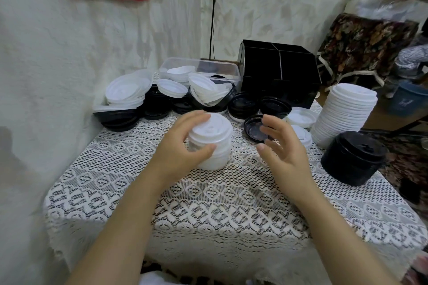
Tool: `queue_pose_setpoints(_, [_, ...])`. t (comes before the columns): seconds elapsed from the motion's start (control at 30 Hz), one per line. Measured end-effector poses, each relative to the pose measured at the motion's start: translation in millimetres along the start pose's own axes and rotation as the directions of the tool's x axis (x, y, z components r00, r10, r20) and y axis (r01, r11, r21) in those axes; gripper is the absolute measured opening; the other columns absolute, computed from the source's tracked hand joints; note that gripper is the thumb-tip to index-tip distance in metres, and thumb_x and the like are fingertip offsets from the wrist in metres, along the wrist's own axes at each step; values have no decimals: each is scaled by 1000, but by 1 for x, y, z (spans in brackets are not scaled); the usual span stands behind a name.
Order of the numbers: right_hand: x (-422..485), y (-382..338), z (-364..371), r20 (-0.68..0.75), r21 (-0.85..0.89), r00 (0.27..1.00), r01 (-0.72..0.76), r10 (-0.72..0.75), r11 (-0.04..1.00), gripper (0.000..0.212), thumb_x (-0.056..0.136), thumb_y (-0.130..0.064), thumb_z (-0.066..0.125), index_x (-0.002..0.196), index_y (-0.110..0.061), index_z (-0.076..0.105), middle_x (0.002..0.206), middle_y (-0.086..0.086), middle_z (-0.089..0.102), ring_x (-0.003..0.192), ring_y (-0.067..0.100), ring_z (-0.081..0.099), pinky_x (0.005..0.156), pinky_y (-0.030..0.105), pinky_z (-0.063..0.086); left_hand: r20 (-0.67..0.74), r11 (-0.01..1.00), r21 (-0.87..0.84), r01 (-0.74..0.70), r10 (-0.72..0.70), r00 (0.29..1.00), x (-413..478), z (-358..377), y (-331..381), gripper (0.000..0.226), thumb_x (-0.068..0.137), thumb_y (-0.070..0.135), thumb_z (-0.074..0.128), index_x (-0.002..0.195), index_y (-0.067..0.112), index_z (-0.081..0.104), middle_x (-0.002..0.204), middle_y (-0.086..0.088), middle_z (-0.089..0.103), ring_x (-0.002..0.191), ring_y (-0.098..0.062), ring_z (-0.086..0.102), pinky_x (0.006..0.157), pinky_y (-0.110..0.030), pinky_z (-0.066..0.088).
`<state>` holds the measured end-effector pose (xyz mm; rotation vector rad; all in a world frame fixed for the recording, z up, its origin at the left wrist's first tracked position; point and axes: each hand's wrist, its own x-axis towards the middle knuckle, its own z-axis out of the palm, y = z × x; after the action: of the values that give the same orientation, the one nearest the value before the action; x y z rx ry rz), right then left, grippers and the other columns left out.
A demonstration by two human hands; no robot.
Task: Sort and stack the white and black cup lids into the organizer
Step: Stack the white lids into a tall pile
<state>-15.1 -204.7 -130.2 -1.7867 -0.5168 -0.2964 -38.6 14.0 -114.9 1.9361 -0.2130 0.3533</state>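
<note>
Lace table (208, 203), black organizer (278, 71) on it.
Left hand (180, 148) curls round white lid stack (220, 129) in front of organizer; right hand (284, 148) beside stack, fingers spread, holding nothing.

Matt white plastic lids (220, 127), glossy black plastic lids (244, 105), rough white lace tablecloth (208, 203), perhaps cotton.
</note>
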Motion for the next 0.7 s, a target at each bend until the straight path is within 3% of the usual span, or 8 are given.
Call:
queue_pose_setpoints(0.13, [-2, 6, 6, 95, -77, 991, -88, 96, 993, 42, 89, -29, 59, 126, -45, 47, 135, -17, 48, 126, -5, 43, 107, 32, 41, 102, 995, 75, 59, -67, 993, 3, 3, -8, 52, 82, 13, 71, 126, 36, 54, 133, 26, 39, 122, 10, 37, 112, -34, 34])
queue_pose_setpoints(0.2, [-1, 3, 10, 185, -159, 978, -72, 101, 985, 45, 93, -31, 59, 134, -44, 43, 142, -19, 40, 131, -6, 36, 111, 30, 35, 107, 992, 98, 76, -86, 990, 4, 3, -10, 52, 84, 11, 69, 129, 32, 55, 136, 23, 38, 124, 4, 37, 111, -30, 33])
queue_pose_setpoints(0.3, [1, -1, 16, 342, -271, 933, -21, 117, 962, 54, 95, -34, 57, 143, -45, 35, 152, -28, 23, 138, -12, 19, 110, 17, 20, 136, 992, 91, 87, -99, 986, 4, 2, -14, 49, 85, 14, 69, 128, 33, 56, 139, 18, 37, 128, -1, 35, 109, -29, 34])
queue_pose_setpoints(0.37, [0, -2, 21, 394, -317, 910, 7, 125, 948, 58, 95, -32, 57, 146, -45, 31, 153, -33, 16, 139, -14, 13, 114, 19, 15, 157, 992, 72, 101, -111, 981, 4, 3, -16, 48, 86, 13, 68, 128, 33, 57, 140, 17, 36, 129, -4, 36, 108, -31, 37])
queue_pose_setpoints(0.7, [2, -4, 21, 373, -397, 919, 35, 126, 917, 55, 96, -21, 55, 143, -43, 37, 150, -32, 24, 137, -13, 20, 117, 24, 17, 147, 990, 79, 114, -125, 981, 6, 7, -14, 45, 87, 21, 68, 129, 29, 57, 143, 21, 32, 127, 0, 33, 98, -13, 33])
